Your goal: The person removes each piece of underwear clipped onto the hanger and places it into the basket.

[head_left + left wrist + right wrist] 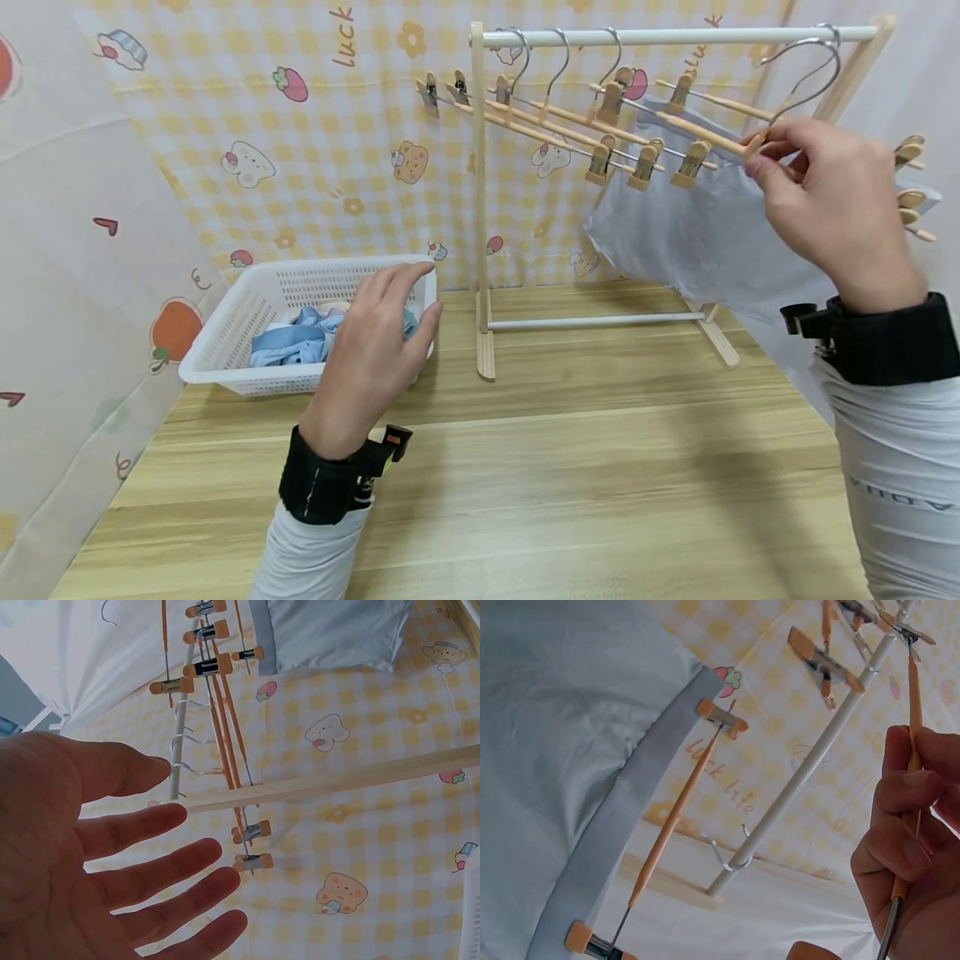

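Observation:
My right hand (840, 200) pinches a wooden clip hanger (701, 133) at its middle, just below the metal hook, in front of the rack. The hook is off the rack's rail, and the clip at its far end (612, 96) carries no cloth. Behind this hand a pale grey-blue garment (667, 229) hangs from another clip hanger (676, 810), its waistband held by clips. My left hand (375, 350) is raised in front of a white basket (225, 377), fingers apart and holding nothing. It covers part of the blue clothes (296, 340) in the basket.
A small garment rack with a white rail (675, 36) and wooden posts (481, 192) stands on the wood-grain table (570, 500). Several clip hangers (555, 133) without clothes hang at its left. A patterned yellow checked cloth (337, 167) covers the wall behind.

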### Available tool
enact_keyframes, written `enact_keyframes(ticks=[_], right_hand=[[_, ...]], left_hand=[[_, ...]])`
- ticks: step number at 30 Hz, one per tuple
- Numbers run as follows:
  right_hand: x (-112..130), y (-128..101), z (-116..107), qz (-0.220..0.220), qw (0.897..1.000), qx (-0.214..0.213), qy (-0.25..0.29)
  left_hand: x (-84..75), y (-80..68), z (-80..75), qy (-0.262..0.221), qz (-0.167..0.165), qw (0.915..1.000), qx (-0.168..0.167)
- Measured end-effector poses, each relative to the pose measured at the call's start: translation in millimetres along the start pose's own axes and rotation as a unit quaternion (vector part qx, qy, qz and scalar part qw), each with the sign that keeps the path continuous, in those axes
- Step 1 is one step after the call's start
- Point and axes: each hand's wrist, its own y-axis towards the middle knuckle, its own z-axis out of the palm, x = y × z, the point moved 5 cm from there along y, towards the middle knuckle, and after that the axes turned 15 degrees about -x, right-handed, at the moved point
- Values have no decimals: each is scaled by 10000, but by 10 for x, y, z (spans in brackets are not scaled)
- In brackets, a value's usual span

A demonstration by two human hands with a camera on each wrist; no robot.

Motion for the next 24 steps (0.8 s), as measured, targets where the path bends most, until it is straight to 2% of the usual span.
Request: enact_keyframes(ticks=[3, 6, 12, 19, 24], right_hand=[[-77, 66, 8, 303, 9995, 74, -99], [-146, 136, 18, 399, 9987, 184, -243], [-240, 288, 52, 331, 9978, 366, -436], [-252, 428, 217, 150, 9938, 918, -616], [-268, 483, 347, 217, 9905, 1213, -608]], left_hand=[[-1, -4, -13, 13, 13, 10000, 9], [-4, -5, -26, 16, 12, 10000, 18], [-6, -1, -41, -9, -7, 10000, -11], [-9, -1, -48, -3, -1, 10000, -13], [-12, -4, -45, 19, -2, 10000, -5]])
